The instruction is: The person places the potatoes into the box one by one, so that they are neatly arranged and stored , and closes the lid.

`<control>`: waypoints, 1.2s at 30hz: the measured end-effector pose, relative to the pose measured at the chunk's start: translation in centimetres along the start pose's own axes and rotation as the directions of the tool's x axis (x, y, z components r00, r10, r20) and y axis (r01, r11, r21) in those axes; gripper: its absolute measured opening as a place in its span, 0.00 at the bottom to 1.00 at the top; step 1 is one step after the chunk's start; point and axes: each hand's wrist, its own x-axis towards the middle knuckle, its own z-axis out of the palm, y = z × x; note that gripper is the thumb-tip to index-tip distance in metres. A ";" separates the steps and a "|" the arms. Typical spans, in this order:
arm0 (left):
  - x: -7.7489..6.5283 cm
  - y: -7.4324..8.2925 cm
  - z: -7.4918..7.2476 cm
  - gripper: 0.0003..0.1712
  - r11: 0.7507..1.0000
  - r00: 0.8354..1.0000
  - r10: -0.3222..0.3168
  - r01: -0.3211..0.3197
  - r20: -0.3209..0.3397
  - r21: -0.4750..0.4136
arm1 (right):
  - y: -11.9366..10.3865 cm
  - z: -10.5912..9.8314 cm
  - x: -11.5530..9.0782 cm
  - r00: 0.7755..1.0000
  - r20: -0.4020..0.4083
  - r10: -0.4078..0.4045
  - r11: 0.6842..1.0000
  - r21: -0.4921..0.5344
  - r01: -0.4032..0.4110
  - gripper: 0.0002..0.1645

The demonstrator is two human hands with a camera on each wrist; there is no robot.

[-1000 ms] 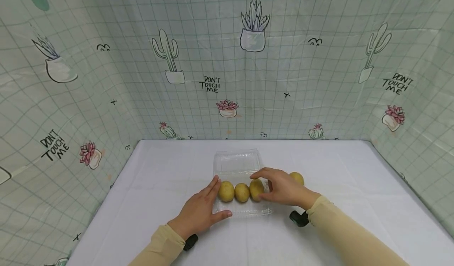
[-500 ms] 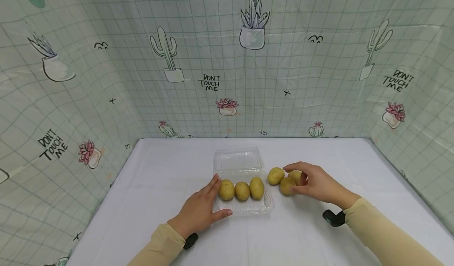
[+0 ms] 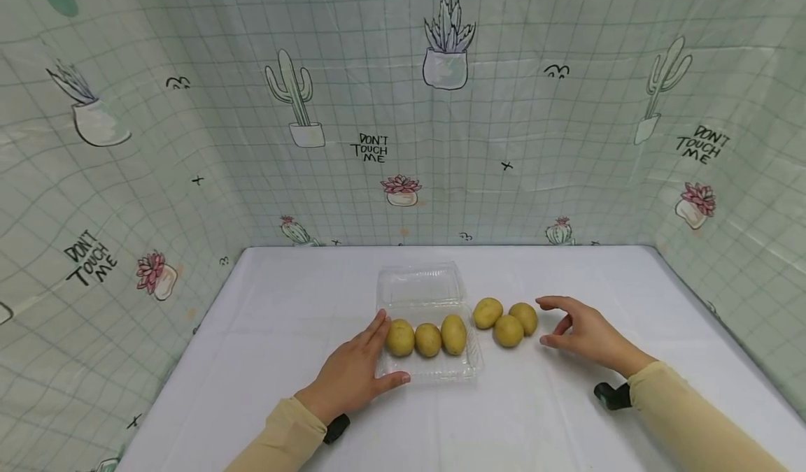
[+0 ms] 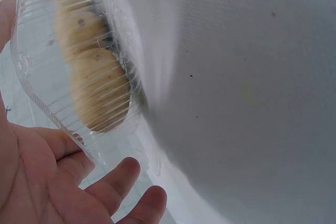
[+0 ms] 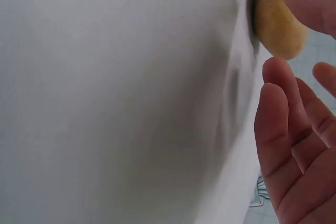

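Observation:
A clear plastic clamshell box point(image 3: 431, 373) lies with its lid raised back, and three yellow potatoes point(image 3: 428, 340) stand in a row inside it. Along the box's left side rests my left hand point(image 3: 351, 377), fingers straight and thumb at the front edge; the left wrist view shows its fingers against the ribbed wall. Right of the box, three more potatoes point(image 3: 508, 331) sit clustered on the cloth. My right hand point(image 3: 585, 335) hovers just right of that cluster, thumb and fingers spread and holding nothing. In the right wrist view a potato point(image 5: 281, 22) appears beyond the fingertips.
A white cloth covers the table point(image 3: 302, 297). Behind and at both sides hangs a checked curtain point(image 3: 441, 143) printed with cacti. A dark wrist camera point(image 3: 612, 396) sits under the right sleeve, another point(image 3: 336, 428) under the left.
My right hand has let go of the rightmost potato in the box and moved right, past the loose potatoes, to their far side. My left hand has stayed on the box.

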 end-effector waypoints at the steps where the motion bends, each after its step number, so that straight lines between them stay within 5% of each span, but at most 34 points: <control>1: 0.0 0.0 0.0 0.58 1.000 1.000 0.000 0.000 0.000 0.001 | 0.1 0.2 0.1 1.000 0.002 0.004 1.000 0.007 -0.004 0.42; 18: -0.1 0.1 0.1 0.59 1.000 1.000 -0.003 0.003 0.003 -0.015 | 0.5 1.8 1.8 0.992 0.096 0.076 0.994 0.072 -0.083 0.41; 36: -0.1 0.0 0.0 0.59 1.000 1.000 0.001 -0.001 -0.013 -0.003 | 0.8 2.1 1.9 0.991 0.089 0.098 0.990 0.096 -0.107 0.41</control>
